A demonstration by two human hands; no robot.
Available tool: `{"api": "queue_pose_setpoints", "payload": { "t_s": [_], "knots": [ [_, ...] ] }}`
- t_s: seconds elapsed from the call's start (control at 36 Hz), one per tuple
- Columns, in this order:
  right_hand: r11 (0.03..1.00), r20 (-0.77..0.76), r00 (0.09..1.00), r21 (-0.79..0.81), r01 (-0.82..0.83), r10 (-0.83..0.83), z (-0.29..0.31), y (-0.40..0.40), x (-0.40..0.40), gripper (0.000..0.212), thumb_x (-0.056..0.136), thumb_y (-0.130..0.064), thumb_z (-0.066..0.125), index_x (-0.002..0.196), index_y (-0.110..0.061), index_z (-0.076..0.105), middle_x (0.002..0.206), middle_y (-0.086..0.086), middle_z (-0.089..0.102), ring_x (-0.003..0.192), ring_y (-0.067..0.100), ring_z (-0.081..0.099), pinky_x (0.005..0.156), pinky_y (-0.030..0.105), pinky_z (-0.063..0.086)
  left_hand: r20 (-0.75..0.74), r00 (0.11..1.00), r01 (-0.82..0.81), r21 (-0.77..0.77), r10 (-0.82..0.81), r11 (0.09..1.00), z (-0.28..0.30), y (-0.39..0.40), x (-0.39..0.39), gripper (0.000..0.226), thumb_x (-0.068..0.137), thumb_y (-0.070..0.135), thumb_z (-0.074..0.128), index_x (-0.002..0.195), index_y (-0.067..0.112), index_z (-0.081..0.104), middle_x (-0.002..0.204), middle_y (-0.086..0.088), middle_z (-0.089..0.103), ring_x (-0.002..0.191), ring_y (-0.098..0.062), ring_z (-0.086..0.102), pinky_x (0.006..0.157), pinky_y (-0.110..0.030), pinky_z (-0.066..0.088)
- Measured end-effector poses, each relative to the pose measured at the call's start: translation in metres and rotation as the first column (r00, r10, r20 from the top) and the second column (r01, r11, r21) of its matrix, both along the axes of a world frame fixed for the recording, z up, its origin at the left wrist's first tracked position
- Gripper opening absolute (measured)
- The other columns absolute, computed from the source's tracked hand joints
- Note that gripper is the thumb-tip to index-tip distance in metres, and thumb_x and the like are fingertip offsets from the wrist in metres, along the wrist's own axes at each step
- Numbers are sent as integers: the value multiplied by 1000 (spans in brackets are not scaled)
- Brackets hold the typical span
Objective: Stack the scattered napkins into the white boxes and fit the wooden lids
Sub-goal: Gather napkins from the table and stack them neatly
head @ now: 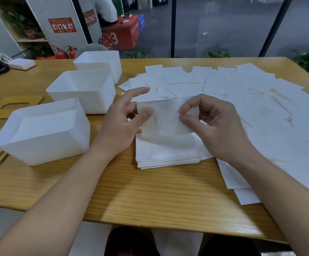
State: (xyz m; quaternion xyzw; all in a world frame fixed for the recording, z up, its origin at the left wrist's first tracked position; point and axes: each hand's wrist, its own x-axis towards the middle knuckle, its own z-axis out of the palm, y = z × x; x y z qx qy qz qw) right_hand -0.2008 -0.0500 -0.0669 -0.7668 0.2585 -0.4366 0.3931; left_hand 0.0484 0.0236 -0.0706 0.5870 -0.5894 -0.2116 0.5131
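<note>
Head view: both hands' fingers (pixel 146 112) pinch one napkin (pixel 164 119) above the stack (pixel 166 152).

A light wooden table (pixel 150 196) fills the foreground. Behind it, dark-framed glass panels (pixel 224 24) look onto a grey floor. At the left stands a wooden shelf unit (pixel 20 24) holding potted plants, with red fire extinguishers (pixel 65 52) at its foot and a red box (pixel 126 34) beyond.
</note>
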Motion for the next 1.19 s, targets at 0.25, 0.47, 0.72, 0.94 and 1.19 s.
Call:
{"api": "queue_pose_setpoints", "payload": {
  "t_s": [0.25, 0.47, 0.72, 0.94, 1.19],
  "knots": [
    [988, -206, 973, 87, 124, -104, 0, -3, -3, 2, 101, -27, 75, 101, -28, 74, 61, 3, 50, 56, 24, 44, 54, 37, 45, -11, 998, 66, 87, -66, 994, 5, 6, 5, 40, 104, 16, 72, 138, 37, 66, 57, -4, 42, 54, -18, 35, 57, -23, 36],
    [989, -444, 896, 120, 82, -21, -4, -4, -3, 13, 95, -28, 77, 104, -34, 69, 59, -8, 59, 49, 7, 46, 53, 25, 42, 230, 957, 109, 286, -179, 952, 1, 8, 11, 48, 100, 9, 65, 134, 42, 66, 55, -2, 47, 52, -14, 39, 74, -4, 40],
    [988, -475, 868, -23, 152, -145, -7, -10, -7, 21, 88, -46, 82, 99, -37, 66, 66, -8, 60, 63, 8, 58, 65, 29, 51, 397, 913, -136, 74, 96, 988, -8, -2, 23, 12, 100, 28, 70, 100, 37, 79, 62, 8, 59, 63, -13, 56, 70, -36, 53],
    [998, -452, 890, -26, 59, -64, -13, -1, 0, 10, 92, -37, 80, 91, -33, 70, 78, -10, 67, 65, 7, 59, 62, 27, 51, 540, 840, -132, 129, 42, 983, -22, -13, 22, 23, 107, 38, 63, 123, 38, 80, 147, 24, 60, 142, -6, 40, 124, -36, 29],
    [1000, -488, 873, -11, -2, -4, -16, 0, -1, 10, 94, -34, 79, 91, -32, 70, 78, -8, 67, 65, 8, 59, 63, 31, 52, 561, 828, -178, 241, 12, 954, -23, -13, 17, 40, 114, 38, 51, 149, 26, 65, 159, 20, 53, 151, -6, 32, 127, -34, 18]
  ]
}}
